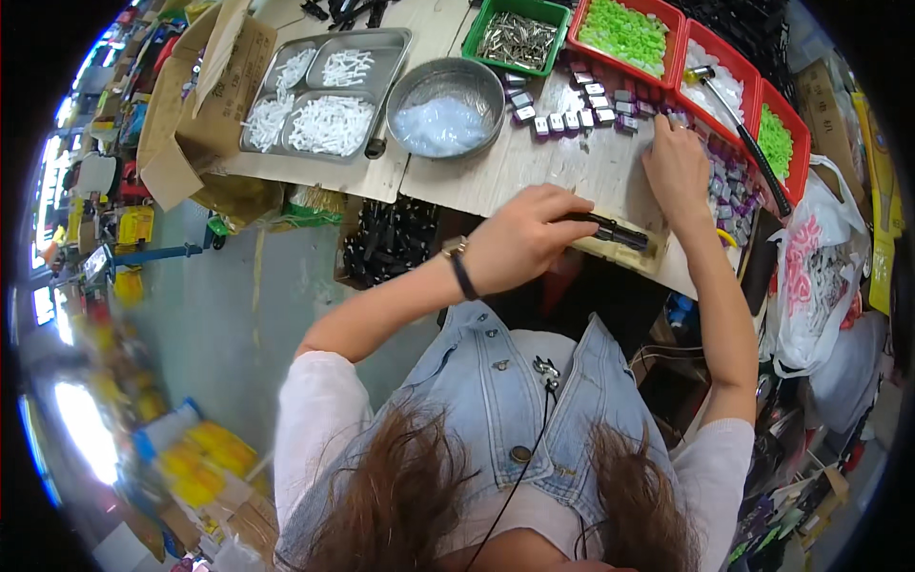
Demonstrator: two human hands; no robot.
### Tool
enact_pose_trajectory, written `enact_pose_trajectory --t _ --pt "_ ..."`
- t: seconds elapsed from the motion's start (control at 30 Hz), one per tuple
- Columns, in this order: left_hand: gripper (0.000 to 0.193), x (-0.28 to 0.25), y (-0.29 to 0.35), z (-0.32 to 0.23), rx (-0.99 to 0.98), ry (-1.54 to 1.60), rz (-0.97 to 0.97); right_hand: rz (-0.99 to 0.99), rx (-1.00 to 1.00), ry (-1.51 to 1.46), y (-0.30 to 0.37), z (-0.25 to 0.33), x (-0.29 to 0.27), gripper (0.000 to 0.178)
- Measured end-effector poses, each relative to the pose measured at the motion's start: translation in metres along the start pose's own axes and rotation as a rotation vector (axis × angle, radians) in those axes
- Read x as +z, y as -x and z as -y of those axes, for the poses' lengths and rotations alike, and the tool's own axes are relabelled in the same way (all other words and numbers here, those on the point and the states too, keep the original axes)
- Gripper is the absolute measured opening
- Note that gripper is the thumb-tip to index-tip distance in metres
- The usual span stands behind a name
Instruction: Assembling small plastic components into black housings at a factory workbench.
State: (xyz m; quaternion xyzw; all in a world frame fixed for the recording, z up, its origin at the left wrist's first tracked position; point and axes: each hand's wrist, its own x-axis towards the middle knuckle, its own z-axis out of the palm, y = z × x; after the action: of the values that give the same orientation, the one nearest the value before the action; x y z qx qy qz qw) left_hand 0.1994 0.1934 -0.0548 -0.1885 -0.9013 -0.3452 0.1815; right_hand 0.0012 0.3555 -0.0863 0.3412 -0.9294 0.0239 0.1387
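Reaching forward with the right hand (679, 170), bending the left elbow (329, 341) outward, curling the left hand (526, 236) inward.

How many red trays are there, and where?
3, in a row, upper right: left tray, with lime pieces; middle tray, with white pieces; right tray, with green pieces. No others visible.

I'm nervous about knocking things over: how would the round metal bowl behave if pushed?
The metal bowl would probably slide without bending, as its wall looks rigid. Being broad and low, it seems unlikely to tip. The pale contents might shift, looking loosely heaped.
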Motion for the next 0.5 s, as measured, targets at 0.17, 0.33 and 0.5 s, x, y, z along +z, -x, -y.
enact_pose_trajectory --t 0.17,0.33,0.5 --pt "0.034 0.046 0.007 0.012 0.04 -0.039 -0.097 0.105 -0.088 -0.2 0.016 -0.014 -0.008 0.019" --pt "0.042 0.053 0.011 0.01 0.083 -0.077 -0.091 0.12 -0.166 -0.341 0.033 -0.016 -0.024 0.028" --pt "0.056 0.051 0.017 -0.001 0.081 -0.116 0.009 0.037 -0.009 -0.661 0.038 -0.012 -0.035 0.021"
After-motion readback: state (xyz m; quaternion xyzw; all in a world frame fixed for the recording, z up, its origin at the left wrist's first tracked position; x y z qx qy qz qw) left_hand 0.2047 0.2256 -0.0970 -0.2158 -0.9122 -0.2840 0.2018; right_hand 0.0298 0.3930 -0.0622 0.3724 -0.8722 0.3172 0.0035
